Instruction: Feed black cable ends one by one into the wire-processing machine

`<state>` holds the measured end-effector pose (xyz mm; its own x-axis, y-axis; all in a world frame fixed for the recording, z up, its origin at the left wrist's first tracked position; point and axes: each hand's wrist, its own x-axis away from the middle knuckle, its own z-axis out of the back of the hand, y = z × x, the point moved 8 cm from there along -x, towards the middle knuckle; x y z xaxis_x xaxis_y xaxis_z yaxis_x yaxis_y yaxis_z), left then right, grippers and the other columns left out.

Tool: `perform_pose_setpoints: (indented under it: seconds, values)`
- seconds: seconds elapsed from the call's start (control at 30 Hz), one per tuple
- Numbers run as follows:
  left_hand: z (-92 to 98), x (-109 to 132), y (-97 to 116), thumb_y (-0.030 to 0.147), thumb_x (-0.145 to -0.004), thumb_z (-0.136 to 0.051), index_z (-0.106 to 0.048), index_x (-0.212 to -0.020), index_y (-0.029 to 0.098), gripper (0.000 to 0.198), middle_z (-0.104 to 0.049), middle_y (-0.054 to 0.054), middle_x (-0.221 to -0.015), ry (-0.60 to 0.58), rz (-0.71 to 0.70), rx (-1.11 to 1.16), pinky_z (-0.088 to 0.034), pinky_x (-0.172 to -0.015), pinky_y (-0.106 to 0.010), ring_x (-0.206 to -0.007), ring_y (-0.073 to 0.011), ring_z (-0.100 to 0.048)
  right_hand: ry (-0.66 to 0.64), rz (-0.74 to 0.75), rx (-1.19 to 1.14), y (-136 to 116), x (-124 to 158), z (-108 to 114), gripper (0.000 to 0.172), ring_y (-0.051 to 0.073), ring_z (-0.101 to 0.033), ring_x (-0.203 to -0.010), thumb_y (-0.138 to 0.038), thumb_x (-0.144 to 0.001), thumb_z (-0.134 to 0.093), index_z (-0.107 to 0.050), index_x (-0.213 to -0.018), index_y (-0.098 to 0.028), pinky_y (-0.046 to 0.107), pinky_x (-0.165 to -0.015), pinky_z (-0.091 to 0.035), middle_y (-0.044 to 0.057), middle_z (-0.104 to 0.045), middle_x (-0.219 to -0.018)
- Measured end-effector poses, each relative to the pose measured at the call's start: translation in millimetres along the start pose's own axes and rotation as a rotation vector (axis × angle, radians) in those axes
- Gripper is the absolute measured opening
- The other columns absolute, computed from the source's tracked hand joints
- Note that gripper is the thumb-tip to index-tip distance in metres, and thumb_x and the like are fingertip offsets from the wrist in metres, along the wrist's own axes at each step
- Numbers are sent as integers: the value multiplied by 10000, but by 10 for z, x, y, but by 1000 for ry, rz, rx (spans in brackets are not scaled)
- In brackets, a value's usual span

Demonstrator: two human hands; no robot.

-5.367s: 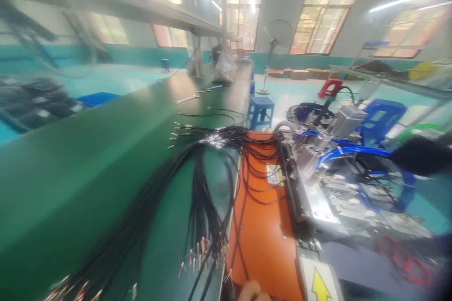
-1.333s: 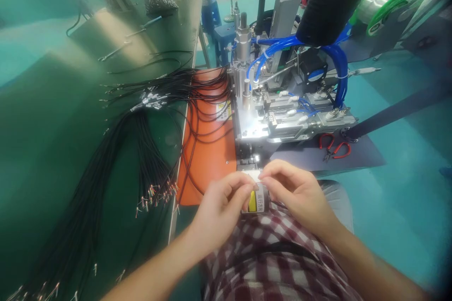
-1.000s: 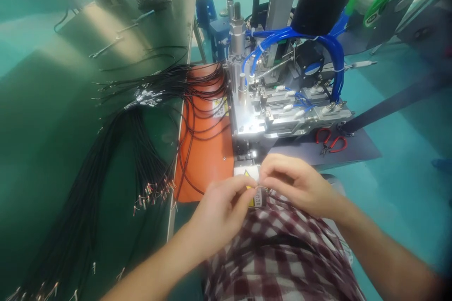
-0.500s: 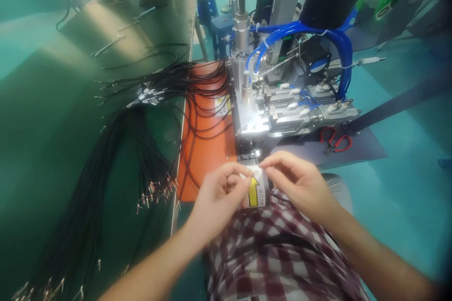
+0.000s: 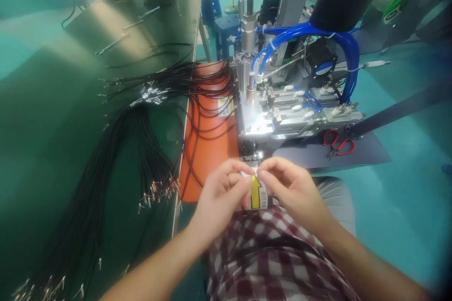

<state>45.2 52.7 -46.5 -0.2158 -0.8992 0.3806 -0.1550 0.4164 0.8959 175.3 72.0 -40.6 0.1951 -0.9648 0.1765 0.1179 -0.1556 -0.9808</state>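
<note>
My left hand (image 5: 225,191) is closed in a pinch, thumb against forefinger, in front of the machine's near end. Close beside it, my right hand (image 5: 290,184) is pinched too, and the fingertips of both almost meet. Something tiny and pale shows between them, too small to name. Just below the fingertips is a white label with a yellow arrow (image 5: 255,195), partly covered by my fingers. Behind my hands stands a metal bench machine (image 5: 257,124), brightly lit at its working head.
Black cables (image 5: 102,169) with stripped, coloured wire ends lie bundled on the green table (image 5: 31,150) at left; others cross the orange plate (image 5: 211,143). Red-handled pliers (image 5: 332,150) rest right of the machine. Blue air hoses (image 5: 349,56) arch above it. A grey stool (image 5: 341,197) is at right.
My right hand has moved left, bringing its fingertips up to those of my left hand. The left hand keeps its pinch. The whole view has shifted slightly.
</note>
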Motion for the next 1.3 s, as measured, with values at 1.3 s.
perform_pose_setpoints:
  seconds: [1.3]
  values:
    - [-16,15,52,272,-879,-591,-586,-996,176,152,-488,64,-561,51,-136,-64,-350,-495,-152,-514,-59,-413,201,502,396,-264,181,119,100,143,-576,-665,-151,-883,-602,-671,-874,-224,268,-564,-454,24,-639,-805]
